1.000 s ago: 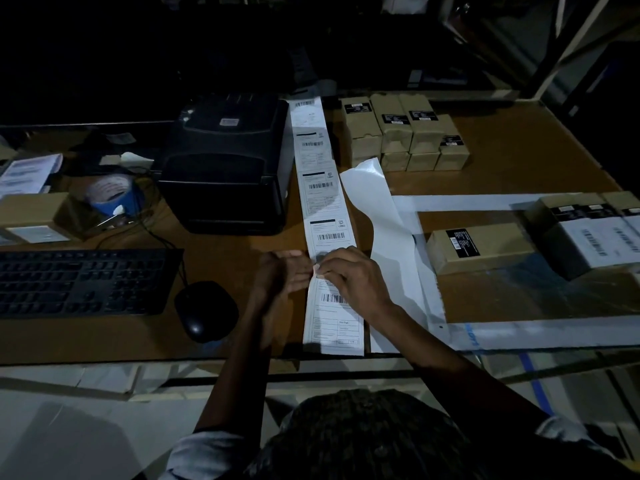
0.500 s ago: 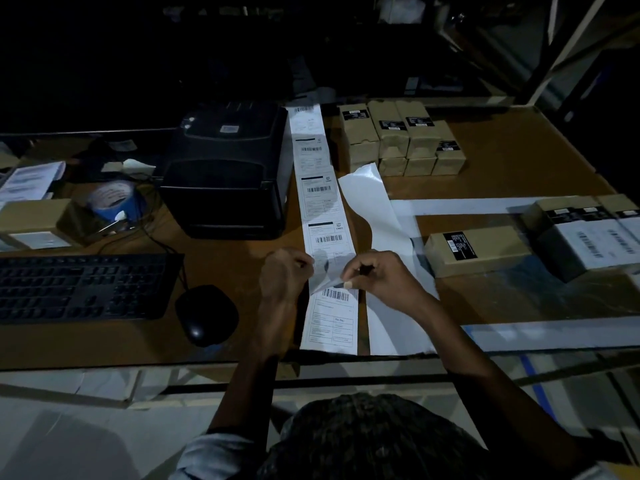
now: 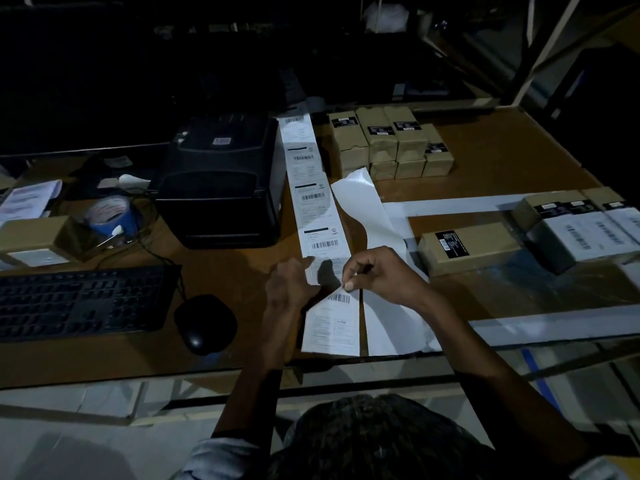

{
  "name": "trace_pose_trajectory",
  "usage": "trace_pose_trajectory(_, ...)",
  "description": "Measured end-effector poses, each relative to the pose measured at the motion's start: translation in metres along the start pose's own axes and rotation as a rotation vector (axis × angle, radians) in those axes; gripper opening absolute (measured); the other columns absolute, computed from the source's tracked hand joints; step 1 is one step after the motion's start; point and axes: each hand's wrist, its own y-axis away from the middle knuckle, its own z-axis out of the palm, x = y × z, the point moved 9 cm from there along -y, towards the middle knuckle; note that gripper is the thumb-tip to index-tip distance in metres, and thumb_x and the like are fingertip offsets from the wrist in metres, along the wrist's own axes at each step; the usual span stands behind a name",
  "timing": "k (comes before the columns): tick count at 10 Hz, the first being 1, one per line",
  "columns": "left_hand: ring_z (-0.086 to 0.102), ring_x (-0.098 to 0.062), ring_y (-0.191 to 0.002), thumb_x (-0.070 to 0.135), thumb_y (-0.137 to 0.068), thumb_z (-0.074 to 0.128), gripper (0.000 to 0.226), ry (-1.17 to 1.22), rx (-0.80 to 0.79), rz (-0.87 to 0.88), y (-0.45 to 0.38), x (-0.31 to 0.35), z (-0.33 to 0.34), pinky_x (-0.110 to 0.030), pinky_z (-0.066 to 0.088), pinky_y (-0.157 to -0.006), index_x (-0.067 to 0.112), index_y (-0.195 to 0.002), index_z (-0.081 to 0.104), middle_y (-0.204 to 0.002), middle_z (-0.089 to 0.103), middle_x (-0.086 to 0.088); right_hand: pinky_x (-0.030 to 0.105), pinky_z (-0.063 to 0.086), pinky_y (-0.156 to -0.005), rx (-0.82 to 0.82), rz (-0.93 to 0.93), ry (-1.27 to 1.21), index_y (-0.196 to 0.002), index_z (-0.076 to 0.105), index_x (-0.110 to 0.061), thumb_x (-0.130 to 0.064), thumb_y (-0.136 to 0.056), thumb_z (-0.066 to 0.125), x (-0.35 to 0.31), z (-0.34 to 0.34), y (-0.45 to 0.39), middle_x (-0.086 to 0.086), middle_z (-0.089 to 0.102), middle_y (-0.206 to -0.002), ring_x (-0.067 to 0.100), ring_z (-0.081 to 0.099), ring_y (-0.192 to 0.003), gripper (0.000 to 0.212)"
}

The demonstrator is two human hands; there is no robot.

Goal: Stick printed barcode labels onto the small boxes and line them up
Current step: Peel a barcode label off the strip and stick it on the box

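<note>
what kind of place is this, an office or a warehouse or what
Probably a warehouse packing or shipping desk: a black label printer feeds a long strip of barcode labels, stacks of small brown boxes wait on the table, and a keyboard sits alongside.

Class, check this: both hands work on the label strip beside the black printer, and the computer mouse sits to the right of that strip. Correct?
Not quite. The head view shows the mouse to the left of the label strip, below the printer. The left hand and right hand do work on the strip.

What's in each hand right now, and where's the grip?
Both hold the label strip: left hand grips its left edge, right hand pinches a label corner.
</note>
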Motion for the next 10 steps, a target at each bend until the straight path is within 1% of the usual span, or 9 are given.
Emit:
trace_pose_trajectory(2,0.067,-0.021,-0.078,0.048,-0.085,0.074,0.045,0.060,0.003,-0.098,-0.009,-0.007,0.004,-0.028,0.054,-0.060,0.012,-0.112,0.070,-0.094,0.070,-0.007,0.018,0.053,-0.079,0.059,-0.118,0.006,-0.079,0.072,-0.022,0.002,-0.086,0.073,-0.045,-0.038,0.017,-0.011,0.073,-0.081,0.006,0.067,-0.081,0.025)
trace_pose_trajectory(3,0.065,-0.018,-0.074,0.045,-0.084,0.077,0.042,0.114,0.014,-0.089,-0.016,-0.009,0.006,-0.028,0.056,-0.061,0.014,-0.111,0.071,-0.093,0.070,-0.005,0.021,0.053,-0.082,0.149,-0.203,0.039,-0.082,0.070,-0.019,0.002,-0.087,0.069,-0.063,-0.065,0.023,-0.007,0.070,-0.085,0.010,0.066,-0.086,0.022)
trace_pose_trajectory(4,0.066,-0.017,-0.080,0.041,-0.086,0.076,0.040,0.173,0.020,-0.047,-0.023,-0.012,0.012,-0.028,0.056,-0.066,0.014,-0.115,0.071,-0.100,0.072,-0.006,0.026,0.052,-0.079,0.229,-0.278,-0.081,-0.083,0.069,-0.020,-0.005,-0.085,0.068,-0.075,-0.091,0.028,-0.005,0.067,-0.084,0.015,0.063,-0.084,0.015)
trace_pose_trajectory(5,0.066,-0.017,-0.087,0.036,-0.088,0.075,0.038,0.241,0.006,-0.016,-0.026,-0.013,0.019,-0.029,0.056,-0.073,0.015,-0.119,0.070,-0.108,0.072,-0.006,0.025,0.049,-0.069,0.318,-0.363,-0.379,-0.079,0.070,-0.030,-0.016,-0.080,0.065,-0.081,-0.111,0.034,-0.006,0.064,-0.080,0.014,0.058,-0.077,0.015)
trace_pose_trajectory(6,0.066,-0.018,-0.095,0.031,-0.090,0.073,0.036,0.296,-0.017,-0.012,-0.027,-0.016,0.024,-0.031,0.057,-0.080,0.017,-0.123,0.069,-0.115,0.071,-0.006,0.025,0.049,-0.063,0.464,-0.331,-0.543,-0.080,0.063,-0.017,-0.005,-0.083,0.060,-0.069,-0.128,0.034,0.000,0.061,-0.077,0.013,0.057,-0.071,0.012)
trace_pose_trajectory(7,0.064,-0.024,-0.108,0.035,-0.088,0.067,0.025,0.371,-0.012,-0.002,-0.023,-0.017,0.032,-0.043,0.054,-0.094,0.030,-0.113,0.072,-0.119,0.069,-0.005,0.025,0.048,-0.064,0.538,-0.249,-0.585,-0.084,0.055,-0.008,0.008,-0.093,0.049,-0.049,-0.132,0.031,-0.001,0.061,-0.077,0.012,0.058,-0.072,0.020)
trace_pose_trajectory(8,0.062,-0.029,-0.116,0.035,-0.087,0.060,0.028,0.350,0.038,0.104,-0.032,-0.021,0.042,-0.049,0.051,-0.100,0.041,-0.112,0.071,-0.127,0.066,-0.007,0.024,0.047,-0.065,0.586,-0.202,-0.701,-0.085,0.053,-0.008,0.012,-0.097,0.042,-0.037,-0.131,0.032,-0.001,0.060,-0.077,0.011,0.057,-0.072,0.025)
trace_pose_trajectory(9,0.062,-0.027,-0.115,0.022,-0.092,0.059,0.036,0.366,-0.070,0.066,-0.011,0.001,0.018,-0.048,0.052,-0.098,0.039,-0.124,0.062,-0.127,0.066,-0.003,0.025,0.049,-0.064,0.631,-0.206,-0.840,-0.085,0.050,-0.010,0.006,-0.100,0.040,-0.031,-0.134,0.036,-0.001,0.058,-0.076,0.012,0.059,-0.072,0.024)
trace_pose_trajectory(10,0.058,-0.024,-0.116,0.013,-0.087,0.073,0.058,0.129,-0.153,0.067,0.000,0.015,0.010,-0.042,0.050,-0.100,0.024,-0.141,0.054,-0.127,0.061,-0.004,0.032,0.050,-0.071,0.693,-0.220,-1.010,-0.085,0.056,-0.016,-0.003,-0.098,0.046,-0.019,-0.147,0.040,0.002,0.059,-0.084,0.017,0.059,-0.080,0.021)
